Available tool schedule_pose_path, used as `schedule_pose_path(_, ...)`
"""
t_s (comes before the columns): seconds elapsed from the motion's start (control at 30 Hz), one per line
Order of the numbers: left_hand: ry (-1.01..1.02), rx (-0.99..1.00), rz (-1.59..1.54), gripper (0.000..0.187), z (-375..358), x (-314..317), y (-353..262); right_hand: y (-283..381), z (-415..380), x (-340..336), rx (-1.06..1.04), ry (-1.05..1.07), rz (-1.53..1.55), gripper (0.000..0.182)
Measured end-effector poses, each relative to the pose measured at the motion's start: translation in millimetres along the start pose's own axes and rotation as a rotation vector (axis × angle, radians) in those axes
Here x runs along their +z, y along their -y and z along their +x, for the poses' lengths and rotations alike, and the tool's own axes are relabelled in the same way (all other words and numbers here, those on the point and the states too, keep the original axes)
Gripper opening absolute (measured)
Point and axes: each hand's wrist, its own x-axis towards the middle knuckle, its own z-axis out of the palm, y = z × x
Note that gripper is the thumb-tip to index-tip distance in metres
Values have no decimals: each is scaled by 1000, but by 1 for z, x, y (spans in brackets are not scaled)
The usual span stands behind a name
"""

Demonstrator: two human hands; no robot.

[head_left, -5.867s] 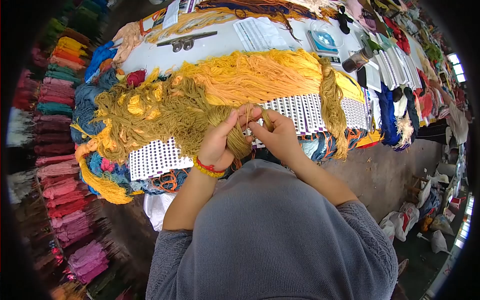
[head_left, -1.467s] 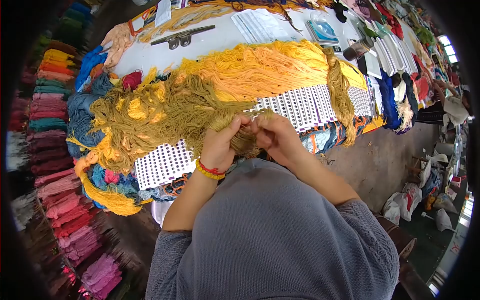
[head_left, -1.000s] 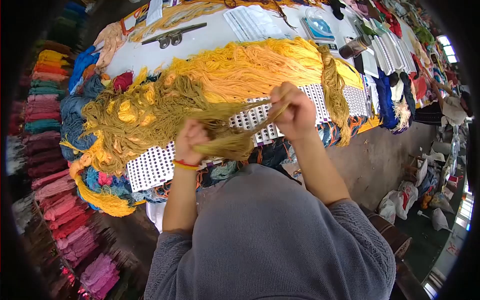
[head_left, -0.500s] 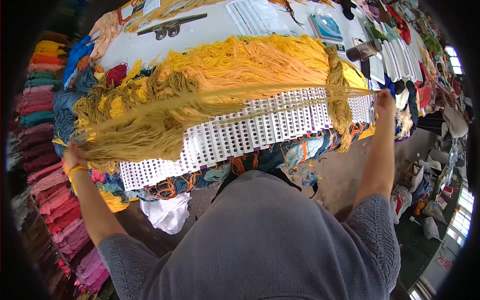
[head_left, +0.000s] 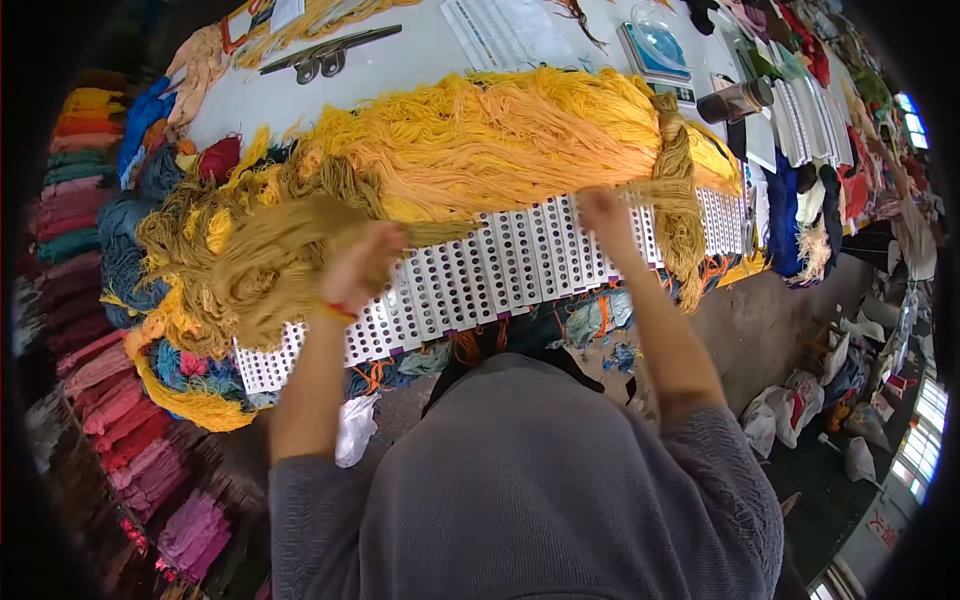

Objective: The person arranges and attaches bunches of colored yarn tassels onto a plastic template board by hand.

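A blurred bundle of olive-gold yarn (head_left: 270, 265) lies bunched and curved at the left, over a white board with rows of dark round holes (head_left: 480, 265). My left hand (head_left: 365, 265) is against the right side of this bundle, its fingers smeared by motion and partly lost in the yarn. Over the middle of the board, my right hand (head_left: 605, 213) is closed on thin olive strands that trail to the right. Those strands cross in front of a hanging olive yarn skein (head_left: 680, 215).
Yellow and peach yarn (head_left: 500, 140) is heaped behind the board. Further back are a large metal clip (head_left: 330, 55), printed sheets (head_left: 505, 35), a scale (head_left: 655, 50) and a dark jar (head_left: 735, 100). Stacked coloured yarn (head_left: 90, 250) stands at the left.
Both hands have come inward from wide apart. The olive yarn that was stretched between them has gone slack and bunched at the left. A yellow loop now hangs at the table's left corner.
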Motion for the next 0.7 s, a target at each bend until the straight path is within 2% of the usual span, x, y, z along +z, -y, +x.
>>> schedule_pose_path(0.03,-34,-154,-116,36,20,18,29,-20,5,24,-31,96,-194,19)
schedule_pose_path(0.07,7,-202,-90,42,28,49,37,-20,2,41,-125,137,-314,19)
schedule_pose_path(0.1,68,-194,-44,42,44,56,56,-21,-2,54,-219,179,-433,18)
schedule_pose_path(0.2,-118,-223,208,36,70,81,78,-18,-1,71,-378,248,-509,14)
schedule_pose_path(0.3,-126,-194,333,29,88,86,91,-30,7,78,-488,192,-655,13)
schedule_pose_path(0.33,-182,-143,268,23,91,89,96,-33,8,78,-487,194,-656,13)
schedule_pose_path(0.37,-185,-145,266,23,93,93,94,-30,8,79,-477,231,-785,13)
schedule_pose_path(0.5,-275,-143,408,16,87,112,76,0,-1,81,-402,315,-1101,12)
schedule_pose_path(0.57,-324,-9,490,16,87,116,76,-7,0,82,-472,294,-1109,11)
schedule_pose_path(0.7,-343,38,416,15,98,105,99,-10,1,83,-488,275,-1153,10)
